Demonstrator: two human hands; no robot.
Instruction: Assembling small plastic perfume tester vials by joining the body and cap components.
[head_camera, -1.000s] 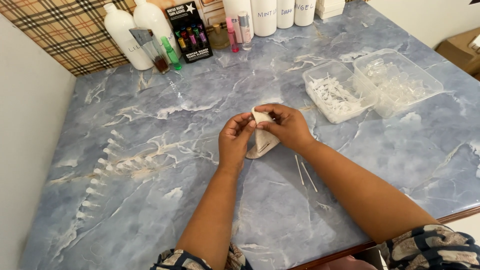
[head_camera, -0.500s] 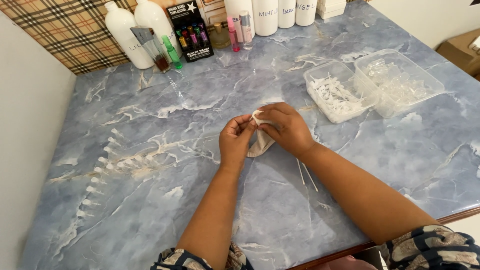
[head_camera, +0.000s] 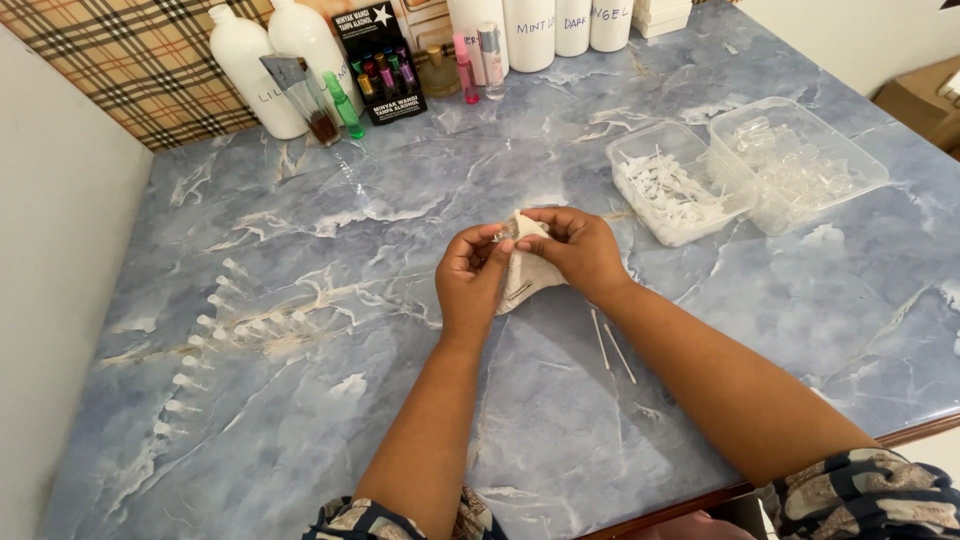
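White crumpled cloth (head_camera: 528, 275) is sitting mid-table, pinched by both the left hand (head_camera: 472, 280) and the right hand (head_camera: 578, 250) around something tiny. A slip could be dropping it among the thin white sticks (head_camera: 612, 346) nearer the front edge.

White bottles (head_camera: 262, 62) line the marble table (head_camera: 300, 470); two clear trays (head_camera: 680, 190) sit right.

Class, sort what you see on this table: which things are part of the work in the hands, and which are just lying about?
In hand:
left hand
right hand
white cloth
small clear piece

Lying about:
white bottles
two tubs
two thin sticks
row of clear caps
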